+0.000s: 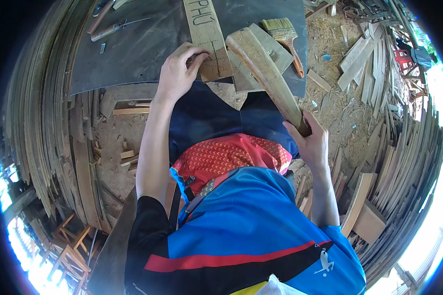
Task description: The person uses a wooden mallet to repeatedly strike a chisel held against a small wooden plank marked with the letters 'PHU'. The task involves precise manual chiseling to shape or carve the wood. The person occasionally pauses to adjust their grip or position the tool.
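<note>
Wooden club (267,73) | right hand (314,141) clamped on it | left hand (178,68) pinched together at board (206,34)

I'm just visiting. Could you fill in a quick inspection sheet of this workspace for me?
Surface: dark tabletop, scuffed.
Job's things: lettered board on the tabletop; thick wooden club in hand.
Clutter: paintbrush, flat wood block, thin-bladed tool.
Hands: left hand at the lettered board, fingers bent, anything pinched too small to tell; right hand grips the wooden club's near end.
Cables: nothing seen.
Surroundings: stacked planks at both sides; wood offcuts on the floor.
</note>
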`<state>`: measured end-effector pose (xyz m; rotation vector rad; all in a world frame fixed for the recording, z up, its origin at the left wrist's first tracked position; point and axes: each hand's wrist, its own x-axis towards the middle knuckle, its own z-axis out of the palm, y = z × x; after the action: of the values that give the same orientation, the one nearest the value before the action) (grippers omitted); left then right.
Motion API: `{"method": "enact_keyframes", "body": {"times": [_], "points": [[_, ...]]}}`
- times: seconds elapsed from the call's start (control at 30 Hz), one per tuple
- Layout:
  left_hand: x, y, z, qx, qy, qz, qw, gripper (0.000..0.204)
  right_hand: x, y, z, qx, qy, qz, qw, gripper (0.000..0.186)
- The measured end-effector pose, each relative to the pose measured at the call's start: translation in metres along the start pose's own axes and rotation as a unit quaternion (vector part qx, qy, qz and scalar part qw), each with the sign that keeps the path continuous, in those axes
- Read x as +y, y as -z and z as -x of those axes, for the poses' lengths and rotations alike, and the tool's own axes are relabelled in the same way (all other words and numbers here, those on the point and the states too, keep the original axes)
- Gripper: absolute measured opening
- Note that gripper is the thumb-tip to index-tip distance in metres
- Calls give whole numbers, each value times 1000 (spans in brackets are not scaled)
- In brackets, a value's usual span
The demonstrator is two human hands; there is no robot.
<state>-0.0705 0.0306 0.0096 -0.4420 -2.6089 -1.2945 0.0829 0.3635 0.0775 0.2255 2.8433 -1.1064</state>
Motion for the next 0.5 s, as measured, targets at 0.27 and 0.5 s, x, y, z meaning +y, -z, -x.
{"method": "enact_keyframes", "body": {"times": [0.27,0.5], "points": [[5,3,-2,-23,-25,-61,998,12,-2,2,1,-13,-16,14,1000,52],[7,3,-3,-28,-35,-75,996,14,-7,4,1,1,30,-15,999,50]]}}
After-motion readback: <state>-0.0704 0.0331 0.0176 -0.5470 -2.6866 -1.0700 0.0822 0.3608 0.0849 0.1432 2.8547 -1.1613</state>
